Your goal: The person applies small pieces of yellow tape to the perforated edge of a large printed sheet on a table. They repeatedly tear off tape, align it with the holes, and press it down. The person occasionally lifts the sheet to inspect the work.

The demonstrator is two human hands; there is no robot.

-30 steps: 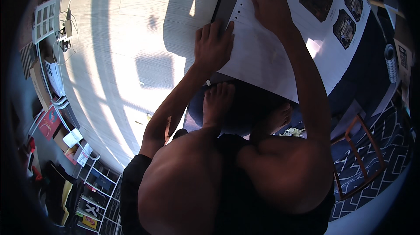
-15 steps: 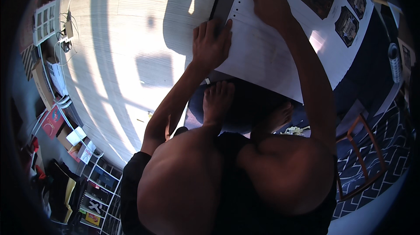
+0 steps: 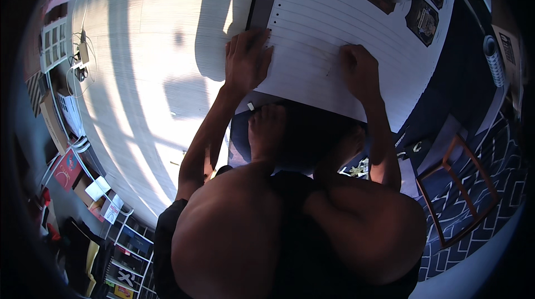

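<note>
A large white sheet [image 3: 312, 70] lies in front of me, with a row of small dark dots near its left edge and faint long lines running across it. Dark printed pictures [image 3: 423, 20] show on its far right part. My left hand [image 3: 248, 60] rests over the sheet's left edge, thumb apart from the fingers, holding nothing I can see. On the near right part of the sheet sits my right hand [image 3: 359, 72], its fingers curled in; whatever they may hold is hidden.
Below the sheet are a dark surface and my bare feet [image 3: 267, 126]. A wooden frame [image 3: 460, 187] stands right, by patterned dark fabric. A silvery roll [image 3: 493, 59] lies far right. At left, a power strip [image 3: 83, 54] with cables rests on the floor, near white wire shelving [image 3: 131, 232].
My right hand has come back toward me from the sheet's far left corner, its fingers now curled. The view has shifted slightly. Long faint lines across the sheet now show more clearly.
</note>
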